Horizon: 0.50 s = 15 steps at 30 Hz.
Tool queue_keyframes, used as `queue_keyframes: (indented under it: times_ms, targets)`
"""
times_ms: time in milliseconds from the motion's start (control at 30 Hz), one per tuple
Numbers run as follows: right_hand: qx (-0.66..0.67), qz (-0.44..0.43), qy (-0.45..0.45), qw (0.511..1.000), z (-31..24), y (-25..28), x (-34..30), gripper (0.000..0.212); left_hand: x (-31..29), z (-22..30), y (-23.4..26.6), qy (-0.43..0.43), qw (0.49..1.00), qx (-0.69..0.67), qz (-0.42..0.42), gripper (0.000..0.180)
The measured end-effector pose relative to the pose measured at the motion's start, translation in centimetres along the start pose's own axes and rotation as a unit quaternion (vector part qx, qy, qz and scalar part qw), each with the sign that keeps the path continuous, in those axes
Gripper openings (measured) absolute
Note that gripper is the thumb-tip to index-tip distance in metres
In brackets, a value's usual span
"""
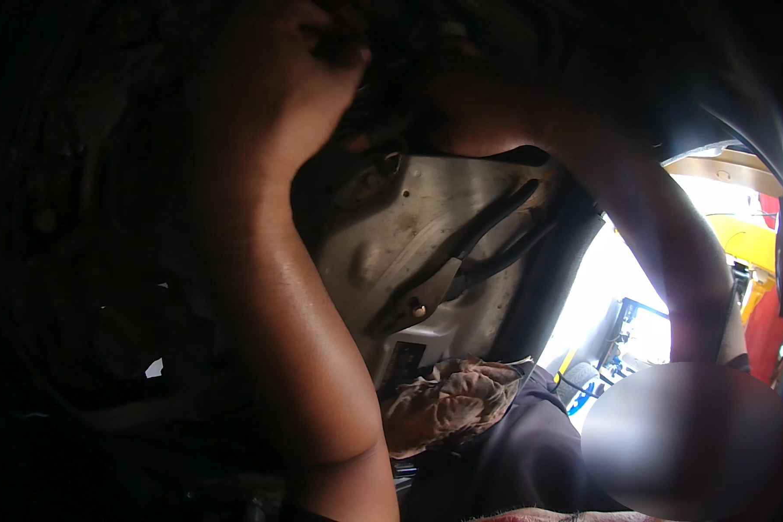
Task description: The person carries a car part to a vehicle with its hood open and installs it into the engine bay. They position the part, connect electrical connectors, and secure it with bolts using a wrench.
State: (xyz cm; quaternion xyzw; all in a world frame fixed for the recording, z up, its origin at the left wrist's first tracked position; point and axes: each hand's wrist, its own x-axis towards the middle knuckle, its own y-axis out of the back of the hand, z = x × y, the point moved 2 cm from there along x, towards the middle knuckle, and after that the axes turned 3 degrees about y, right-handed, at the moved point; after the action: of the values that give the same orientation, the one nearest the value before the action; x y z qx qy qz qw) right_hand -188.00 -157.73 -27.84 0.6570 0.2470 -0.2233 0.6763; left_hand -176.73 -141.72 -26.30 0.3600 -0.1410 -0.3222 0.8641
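My left forearm (pixel 304 348) fills the view; left hand (pixel 309 74) curled up in dark parts, grip unclear; right hand hidden; pliers (pixel 461 274) lie untouched below; work midway, I judge

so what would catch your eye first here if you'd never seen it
The bare left arm rising up the middle, its hand buried in dark machinery at the top. Behind it, pliers lie on a pale dented metal panel, with a crumpled dirty rag below. Bright daylight glares at right.
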Motion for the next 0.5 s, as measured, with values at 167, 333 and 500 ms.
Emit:
queue_keyframes:
  times_ms: [167,333,500]
  targets:
    - [-0.009,0.062,0.020,0.998,0.1,-0.5,-0.6,0.051,-1.5,3.4,-1.8,0.025,0.981,0.190,0.034,0.075]
    - [-0.011,0.121,0.030,0.992,0.4,-1.0,-0.5,0.048,-1.1,3.2,-4.1,-0.009,0.977,0.172,0.126,0.067]
    - [0.031,0.191,0.062,0.979,0.4,-0.7,-0.2,0.039,0.5,0.5,-4.6,0.010,0.988,0.149,0.035,0.055]
